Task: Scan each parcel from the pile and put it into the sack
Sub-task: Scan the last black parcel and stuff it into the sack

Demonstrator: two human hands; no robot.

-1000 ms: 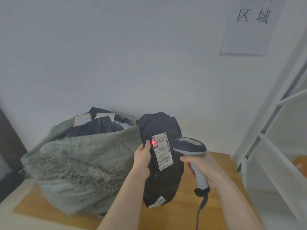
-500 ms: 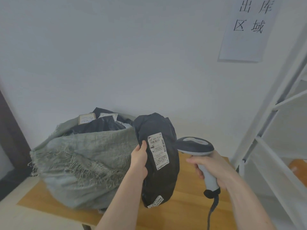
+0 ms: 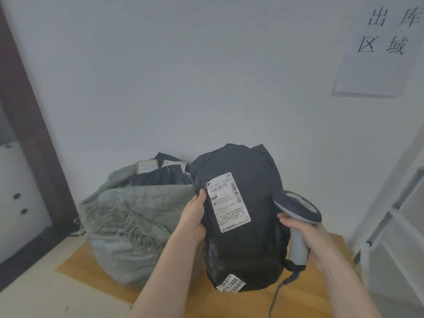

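Observation:
My left hand [image 3: 194, 216] grips the left edge of a black plastic parcel [image 3: 247, 246] and holds it upright in the middle of the view. A white shipping label [image 3: 227, 200] faces me on its front, and a smaller sticker sits at its bottom. In my right hand [image 3: 307, 239] is a grey barcode scanner [image 3: 298, 210], held by the handle just right of the parcel with its head turned toward it. The grey-green woven sack [image 3: 128, 216] stands open to the left, with dark parcels [image 3: 160, 174] showing in its mouth.
Sack and parcel are over a wooden board [image 3: 252, 301] on a pale floor. A white wall with a paper sign [image 3: 378, 49] is behind. A white metal rack [image 3: 394, 214] stands on the right, a dark door frame [image 3: 34, 125] on the left. The scanner's cable [image 3: 275, 297] hangs down.
The red scan light on the label has gone out. The parcel and both hands look closer and larger, and the view has swung left, showing more of the door frame.

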